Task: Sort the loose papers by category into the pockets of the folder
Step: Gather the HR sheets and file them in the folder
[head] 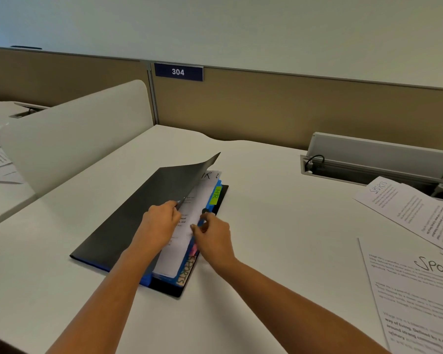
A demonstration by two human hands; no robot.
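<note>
Hands working the folder (169, 287) on the worktop (266, 205).
Nearest, the left hand (161, 221) pinches the black cover (164, 185) by its edge, held raised; the right hand (212, 238) pinches the blue dividers (165, 277) beside the HR sheet (201, 195). All look light and floppy: take edges. Loose papers (420, 290) lie well apart, right.

Left hand (161, 222) and right hand (213, 238) both pinch, arms extended.

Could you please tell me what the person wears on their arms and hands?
Nothing visible: the left arm and right arm are bare with no sleeves in view, and the left hand and right hand show no gloves, rings, watch or bracelet.
</note>
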